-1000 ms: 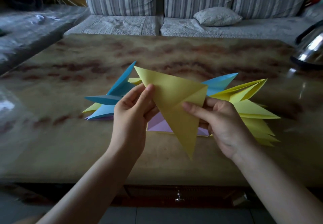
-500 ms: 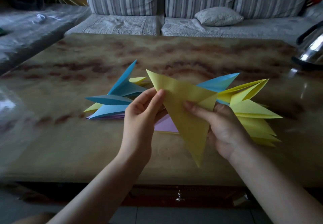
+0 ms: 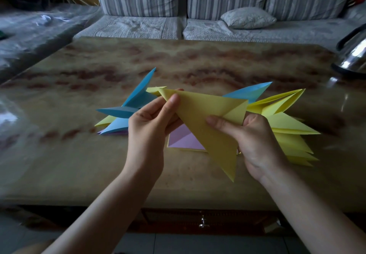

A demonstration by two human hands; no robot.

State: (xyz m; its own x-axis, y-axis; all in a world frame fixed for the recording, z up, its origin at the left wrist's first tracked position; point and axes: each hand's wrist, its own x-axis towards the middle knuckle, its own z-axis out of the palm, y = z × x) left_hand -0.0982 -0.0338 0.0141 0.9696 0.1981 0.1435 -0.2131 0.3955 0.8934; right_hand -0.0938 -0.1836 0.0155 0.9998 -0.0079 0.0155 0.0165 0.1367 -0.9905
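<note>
With many folded pieces (image 3: 291,127) done on the surface (image 3: 59,164), our left hand (image 3: 147,129) and right hand (image 3: 257,135) pinch another yellow paper (image 3: 210,119) mid-fold.

The paper (image 3: 210,127) is plain yellow, folded into a long, narrow triangle. Its broad edge runs across the top and its two long sides taper to a sharp point that hangs down toward the viewer. At the upper right corner a small triangular flap is folded over, with a crisp diagonal crease. The paper is held up off the surface (image 3: 99,164), face tilted upward. The left grip (image 3: 150,127) pinches its upper left tip. The right grip (image 3: 255,141) pinches the right side just under the flap.
</note>
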